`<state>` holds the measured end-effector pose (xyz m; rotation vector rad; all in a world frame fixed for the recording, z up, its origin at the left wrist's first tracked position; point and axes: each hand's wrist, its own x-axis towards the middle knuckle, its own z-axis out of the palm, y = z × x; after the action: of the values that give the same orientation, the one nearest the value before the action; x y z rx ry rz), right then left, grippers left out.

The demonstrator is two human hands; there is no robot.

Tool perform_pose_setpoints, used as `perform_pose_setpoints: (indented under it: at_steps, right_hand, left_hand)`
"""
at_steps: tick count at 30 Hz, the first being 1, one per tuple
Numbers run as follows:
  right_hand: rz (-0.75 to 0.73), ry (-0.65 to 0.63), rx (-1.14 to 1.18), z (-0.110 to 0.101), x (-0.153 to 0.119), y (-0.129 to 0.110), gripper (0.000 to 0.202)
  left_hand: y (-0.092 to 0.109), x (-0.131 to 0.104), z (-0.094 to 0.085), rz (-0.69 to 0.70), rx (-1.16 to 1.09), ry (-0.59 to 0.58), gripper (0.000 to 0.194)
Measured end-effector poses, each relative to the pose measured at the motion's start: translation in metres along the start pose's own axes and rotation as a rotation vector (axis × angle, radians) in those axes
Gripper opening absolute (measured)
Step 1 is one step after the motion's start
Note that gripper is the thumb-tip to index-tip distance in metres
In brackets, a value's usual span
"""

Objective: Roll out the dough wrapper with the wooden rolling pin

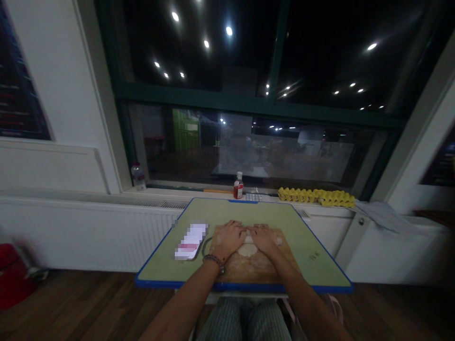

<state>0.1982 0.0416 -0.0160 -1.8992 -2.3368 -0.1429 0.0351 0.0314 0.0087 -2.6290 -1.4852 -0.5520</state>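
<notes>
A flat round of pale dough [248,250] lies on a floury wooden board [256,272]. Across its far part runs a light rolling pin [250,239], mostly covered by my hands. My left hand [230,237] rests over the pin's left part, with a beaded bracelet [214,260] on that wrist. My right hand [263,238] presses on the pin's right part, and a pale end sticks out beyond it. Fingers of both hands lie over the pin, close together near the middle.
The board is on a green table [313,241] with a blue edge. Left of it lies a phone [191,241]. On the sill stand a small bottle [238,186], yellow egg trays [316,196] and a plastic bottle [138,176]. A radiator [88,232] runs below the window.
</notes>
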Motion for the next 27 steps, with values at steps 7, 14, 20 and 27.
perform_pose_setpoints:
  at_steps: [7, 14, 20, 27]
  right_hand:
    - [0.044, 0.061, 0.08, -0.006, -0.005, -0.001, 0.046]
    - [-0.013, 0.009, -0.017, 0.002, 0.002, 0.003, 0.042]
    - [0.05, 0.061, 0.106, -0.006, -0.004, -0.001, 0.045]
    - [0.107, -0.068, 0.262, -0.021, 0.011, 0.005, 0.05]
  left_hand:
    - [0.0, 0.003, 0.005, 0.015, 0.018, -0.006, 0.036]
    - [0.004, -0.001, -0.006, -0.036, -0.02, -0.028, 0.036]
    - [0.002, 0.0, -0.003, -0.08, -0.044, 0.011, 0.036]
    - [-0.013, 0.011, 0.002, -0.054, -0.218, -0.049, 0.053]
